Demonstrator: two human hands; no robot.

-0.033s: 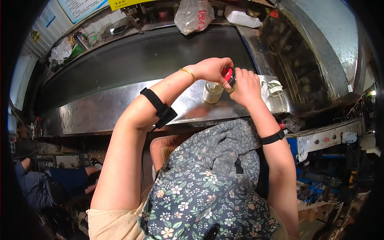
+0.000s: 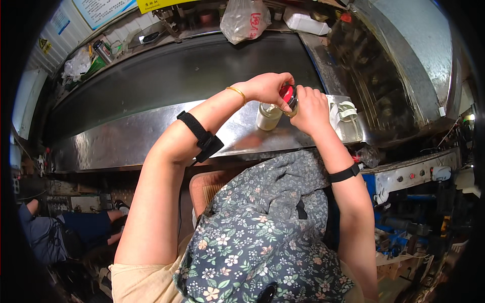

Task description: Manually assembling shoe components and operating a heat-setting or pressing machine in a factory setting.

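Observation:
Above the metal counter, both my hands close round a small jar with a red-topped, black-edged lid (image 2: pixel 287 93). My left hand (image 2: pixel 267 89) grips the lid, thumb on the near side and fingers over the far side. My right hand (image 2: pixel 309 109) wraps round the jar's body, most of which it hides. Just below my left hand stands a glass jar (image 2: pixel 268 120) with pale contents; its top is partly covered by that hand. White cloth-like pieces (image 2: pixel 347 112) lie to the right of my right hand.
A dark belt-like surface (image 2: pixel 202 68) runs behind the shiny metal counter (image 2: pixel 108 144). At its far edge sit a clear plastic bag (image 2: pixel 245 21) and a white plastic bottle (image 2: pixel 304 21). Machinery (image 2: pixel 376 76) rises at the right. Another person (image 2: pixel 76 230) is at the lower left.

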